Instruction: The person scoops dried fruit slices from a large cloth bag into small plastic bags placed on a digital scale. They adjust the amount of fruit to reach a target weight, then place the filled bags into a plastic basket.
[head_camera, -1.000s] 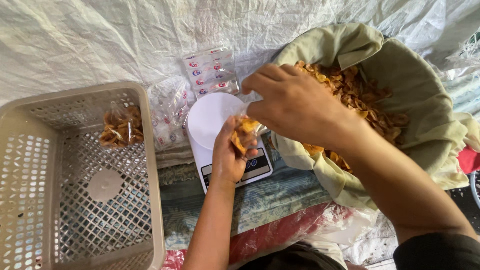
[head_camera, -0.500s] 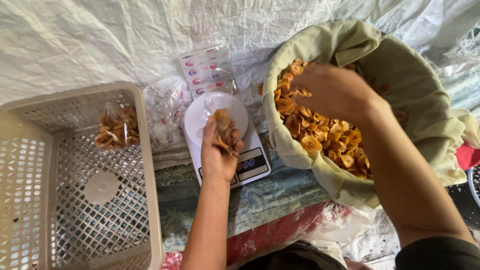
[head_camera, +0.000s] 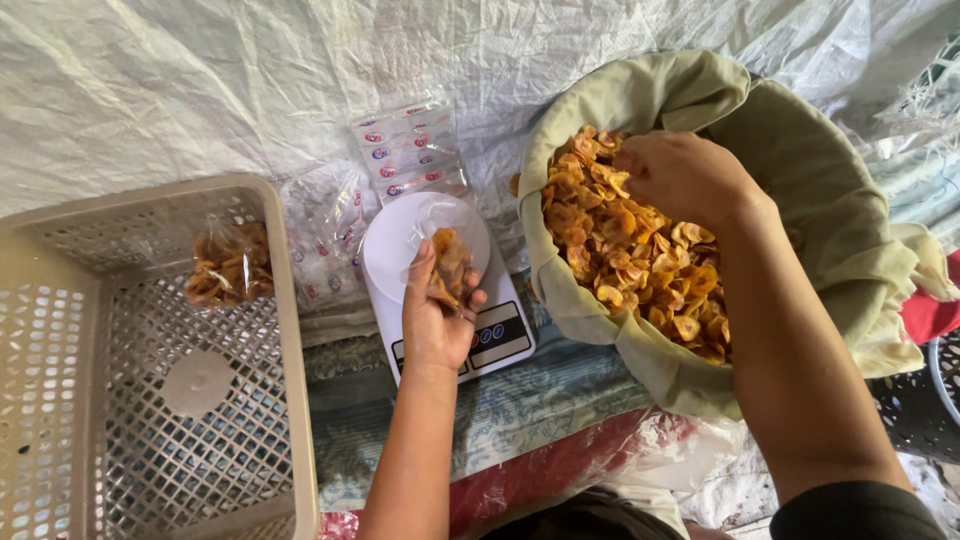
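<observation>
— Chips, golden fried slices (head_camera: 640, 255), fill the olive cloth-lined sack (head_camera: 800, 170) on the right; where are the hands?

— Right hand (head_camera: 685, 175) is curled down into the heap at its far edge; what it grips, I cannot tell. Left hand (head_camera: 440, 310) pinches a small clear plastic bag of chips (head_camera: 450, 262) upright over the white kitchen scale (head_camera: 440, 285).

— Which way from the heap?

— Left of it, near. A beige plastic lattice basket (head_camera: 290, 330) lies further left.

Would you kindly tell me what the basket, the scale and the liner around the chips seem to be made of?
Basket: beige moulded plastic, matte, judging by its rigid lattice walls. Scale: white, smooth, slightly glossy, probably plastic; its round plate could be plastic or glass. Liner: soft olive-green cloth, folded and creased over the rim.
</observation>
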